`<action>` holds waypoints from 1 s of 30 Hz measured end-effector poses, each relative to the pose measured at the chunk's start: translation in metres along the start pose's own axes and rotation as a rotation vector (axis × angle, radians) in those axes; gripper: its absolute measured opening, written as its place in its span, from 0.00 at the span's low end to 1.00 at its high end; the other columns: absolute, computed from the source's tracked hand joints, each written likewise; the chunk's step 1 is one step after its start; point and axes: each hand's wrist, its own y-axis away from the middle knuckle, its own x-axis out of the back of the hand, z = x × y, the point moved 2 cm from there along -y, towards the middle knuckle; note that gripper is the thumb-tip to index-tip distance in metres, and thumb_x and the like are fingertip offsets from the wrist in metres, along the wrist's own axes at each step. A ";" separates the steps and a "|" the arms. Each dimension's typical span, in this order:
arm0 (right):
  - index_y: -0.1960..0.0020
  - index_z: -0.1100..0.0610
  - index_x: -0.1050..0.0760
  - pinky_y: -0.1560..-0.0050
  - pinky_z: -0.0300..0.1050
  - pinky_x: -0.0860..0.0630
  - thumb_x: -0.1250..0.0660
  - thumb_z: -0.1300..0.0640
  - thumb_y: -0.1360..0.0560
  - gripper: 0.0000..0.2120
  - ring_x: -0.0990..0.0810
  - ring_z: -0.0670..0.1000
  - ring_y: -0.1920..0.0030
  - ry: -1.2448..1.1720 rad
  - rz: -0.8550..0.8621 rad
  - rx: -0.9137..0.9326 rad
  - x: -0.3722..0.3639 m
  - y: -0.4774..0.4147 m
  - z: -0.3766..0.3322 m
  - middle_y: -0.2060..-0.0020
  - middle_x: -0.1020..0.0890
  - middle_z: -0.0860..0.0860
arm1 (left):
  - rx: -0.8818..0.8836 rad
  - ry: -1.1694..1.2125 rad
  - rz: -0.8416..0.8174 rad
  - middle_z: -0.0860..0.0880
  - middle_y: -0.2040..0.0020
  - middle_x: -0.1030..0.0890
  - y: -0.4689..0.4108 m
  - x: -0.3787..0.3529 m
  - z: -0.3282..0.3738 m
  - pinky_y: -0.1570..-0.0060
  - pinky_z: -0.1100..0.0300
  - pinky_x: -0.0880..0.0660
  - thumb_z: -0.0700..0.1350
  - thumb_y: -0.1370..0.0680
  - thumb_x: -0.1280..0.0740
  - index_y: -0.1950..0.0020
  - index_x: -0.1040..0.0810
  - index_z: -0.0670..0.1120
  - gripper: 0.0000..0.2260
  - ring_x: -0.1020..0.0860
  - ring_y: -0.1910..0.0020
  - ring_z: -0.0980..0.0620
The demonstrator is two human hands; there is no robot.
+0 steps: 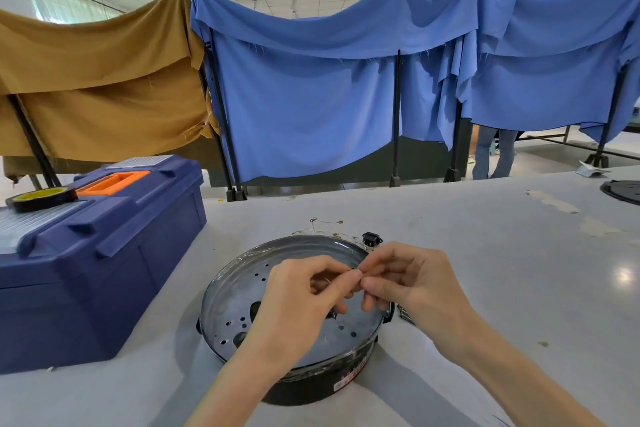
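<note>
1. The left hand (304, 291) hovers over the round metal pan (221, 282), its fingers curled, thumb and forefinger pinching one end of a thin wire (330, 277).
2. The right hand (412, 282) meets it fingertip to fingertip, its fingers also curled, and pinches the same wire from the other side; the piece is too small to tell more.
3. The wire sits between both hands, above the pan's far right rim.
4. The pan stands on the grey table (485, 253); its floor is pierced with holes.
5. Just behind the pan lie loose wires (327, 221) and a black power socket (372, 238).
6. A blue toolbox (104, 270) stands to the left, with a tape roll (41, 198) on its lid.
7. Blue cloth (311, 97) and ochre cloth (97, 80) hang over racks beyond the table.
</note>
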 end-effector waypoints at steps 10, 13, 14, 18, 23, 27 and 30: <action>0.53 0.51 0.16 0.39 0.37 0.33 0.31 0.63 0.23 0.09 0.28 0.37 0.39 0.592 0.150 0.005 0.001 0.005 0.028 0.52 0.18 0.43 | 0.062 -0.386 -0.241 0.56 0.67 0.19 0.010 0.004 -0.018 0.62 0.69 0.26 0.47 0.23 0.31 0.61 0.22 0.55 0.07 0.21 0.66 0.61; 0.51 0.53 0.18 0.44 0.24 0.36 0.37 0.66 0.21 0.12 0.33 0.29 0.39 0.574 0.119 -0.010 -0.002 0.006 0.032 0.54 0.17 0.48 | 0.054 -0.465 -0.283 0.59 0.69 0.23 0.011 0.003 -0.019 0.64 0.73 0.32 0.46 0.23 0.31 0.61 0.25 0.57 0.09 0.26 0.67 0.66; 0.51 0.54 0.18 0.45 0.22 0.37 0.38 0.67 0.20 0.12 0.33 0.26 0.41 0.576 0.113 -0.016 -0.002 0.007 0.032 0.53 0.18 0.49 | 0.051 -0.475 -0.283 0.59 0.69 0.25 0.011 0.003 -0.019 0.65 0.73 0.33 0.46 0.23 0.31 0.61 0.25 0.57 0.09 0.27 0.67 0.67; 0.50 0.57 0.18 0.48 0.19 0.37 0.39 0.67 0.20 0.11 0.29 0.27 0.45 0.539 0.120 -0.034 -0.003 0.009 0.034 0.48 0.21 0.53 | 0.030 -0.498 -0.304 0.60 0.66 0.25 0.011 0.002 -0.016 0.63 0.74 0.33 0.45 0.23 0.32 0.59 0.25 0.56 0.07 0.27 0.65 0.67; 0.51 0.58 0.18 0.49 0.19 0.37 0.40 0.67 0.20 0.12 0.32 0.23 0.45 0.534 0.116 -0.026 -0.005 0.009 0.036 0.49 0.21 0.54 | -0.079 -0.599 -0.285 0.59 0.57 0.26 0.007 -0.006 -0.012 0.56 0.73 0.35 0.48 0.20 0.36 0.45 0.18 0.53 0.08 0.30 0.59 0.61; 0.50 0.57 0.19 0.49 0.19 0.36 0.40 0.66 0.19 0.12 0.30 0.23 0.49 0.549 0.108 -0.025 -0.005 0.008 0.037 0.47 0.21 0.56 | -0.136 -0.656 -0.306 0.57 0.56 0.28 0.006 -0.015 -0.008 0.57 0.67 0.39 0.50 0.18 0.40 0.39 0.20 0.56 0.12 0.35 0.57 0.60; 0.50 0.57 0.19 0.48 0.20 0.36 0.40 0.66 0.19 0.12 0.30 0.24 0.47 0.547 0.104 -0.026 -0.004 0.008 0.038 0.47 0.20 0.56 | -0.147 -0.653 -0.302 0.55 0.55 0.25 0.006 -0.017 -0.009 0.55 0.66 0.35 0.49 0.18 0.40 0.38 0.21 0.57 0.13 0.33 0.57 0.59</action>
